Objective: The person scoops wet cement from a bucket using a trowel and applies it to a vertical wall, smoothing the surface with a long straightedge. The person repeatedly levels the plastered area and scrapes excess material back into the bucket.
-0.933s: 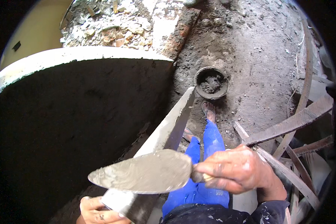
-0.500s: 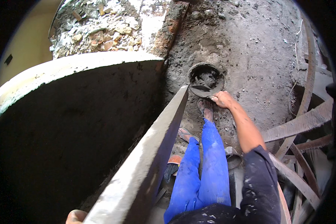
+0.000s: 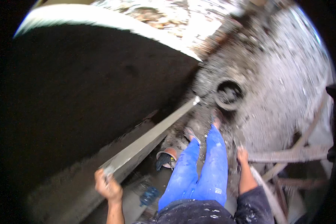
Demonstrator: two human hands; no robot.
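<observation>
A long, straight grey beam (image 3: 153,138) stretches from beside the mortar bucket back to my left hand (image 3: 109,186). The fingers of that hand curl round its near end, where a small pale patch shows between them. Out on the right, my right hand (image 3: 242,154) is closed round the handle of a trowel (image 3: 240,138). Grey mortar seems to lie on its blade, though blur hides the detail. Beyond my feet sits a round bucket (image 3: 229,94) with dark wet mortar inside, apart from both hands.
A dark wall (image 3: 93,82) with a bright top edge fills the left. Below the beam lie an orange bucket (image 3: 168,154) holding something dark and a blue plastic bottle (image 3: 149,196). Wooden planks (image 3: 291,155) cross at the right. Rubble (image 3: 149,15) lies beyond the wall.
My right hand has left the mortar bucket and come back toward me with the trowel. More of my left hand shows at the beam's end. The whole view has shifted and blurred.
</observation>
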